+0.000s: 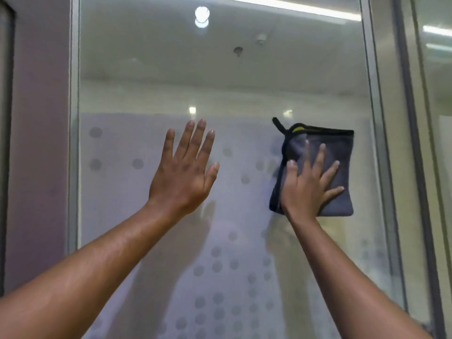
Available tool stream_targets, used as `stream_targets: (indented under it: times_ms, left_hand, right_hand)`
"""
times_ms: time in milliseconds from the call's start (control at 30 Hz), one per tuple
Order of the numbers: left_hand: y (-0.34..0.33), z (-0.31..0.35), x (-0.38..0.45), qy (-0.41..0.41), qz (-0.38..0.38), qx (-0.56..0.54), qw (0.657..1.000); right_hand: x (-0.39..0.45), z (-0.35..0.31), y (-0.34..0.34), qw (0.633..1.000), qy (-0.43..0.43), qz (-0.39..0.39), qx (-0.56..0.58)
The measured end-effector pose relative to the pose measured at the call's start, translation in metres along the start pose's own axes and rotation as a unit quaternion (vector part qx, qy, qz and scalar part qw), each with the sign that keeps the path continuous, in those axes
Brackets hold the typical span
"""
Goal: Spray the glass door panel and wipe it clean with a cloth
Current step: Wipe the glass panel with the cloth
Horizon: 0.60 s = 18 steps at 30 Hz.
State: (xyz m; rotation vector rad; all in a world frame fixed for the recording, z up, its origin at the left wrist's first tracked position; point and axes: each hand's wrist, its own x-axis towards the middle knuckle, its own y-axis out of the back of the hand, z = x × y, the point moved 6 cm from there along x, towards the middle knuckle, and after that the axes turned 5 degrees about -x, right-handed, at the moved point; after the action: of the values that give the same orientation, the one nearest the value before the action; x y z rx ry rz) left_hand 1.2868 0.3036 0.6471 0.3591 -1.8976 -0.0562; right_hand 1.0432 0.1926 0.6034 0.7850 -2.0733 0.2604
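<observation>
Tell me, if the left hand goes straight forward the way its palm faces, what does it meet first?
Most likely the glass door panel itself: the left hand is open, palm toward it, with nothing between. Whether it already touches is unclear.

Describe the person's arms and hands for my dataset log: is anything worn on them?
Both forearms are bare to the frame's edge: no sleeves in view. The left hand and right hand wear no gloves, and no rings, watch or wristbands are visible. Fingernails look short and unpainted. The right hand is slightly motion-blurred.
</observation>
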Motion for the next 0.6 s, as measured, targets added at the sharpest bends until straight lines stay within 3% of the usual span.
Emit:
stream_targets:
  times_ms: [133,267,333,467,533,600]
  left_hand:
    - [0.001,-0.001,0.002,0.001,-0.008,-0.007,1.000]
    - [0.005,0.000,0.002,0.009,-0.044,-0.009,0.999]
    - [0.007,0.000,0.002,0.010,-0.065,-0.017,0.998]
    - [0.027,-0.012,-0.002,0.002,-0.051,-0.027,0.998]
    - [0.039,-0.027,-0.015,-0.001,-0.024,-0.010,1.000]
    - [0.045,-0.048,-0.036,0.006,-0.011,0.012,1.000]
  right_hand:
    - [-0.056,-0.052,-0.021,0.969,0.233,-0.002,-0.085]
    - [-0.073,-0.012,-0.018,0.905,0.413,-0.053,-0.090]
    - [-0.040,0.007,-0.005,0.916,0.386,-0.064,-0.092]
    - [0.036,-0.002,0.011,0.978,0.196,-0.062,-0.041]
    - [0.052,-0.034,0.011,0.983,0.173,-0.062,-0.028]
    - [0.046,-0.072,0.007,0.975,0.212,-0.068,-0.023]
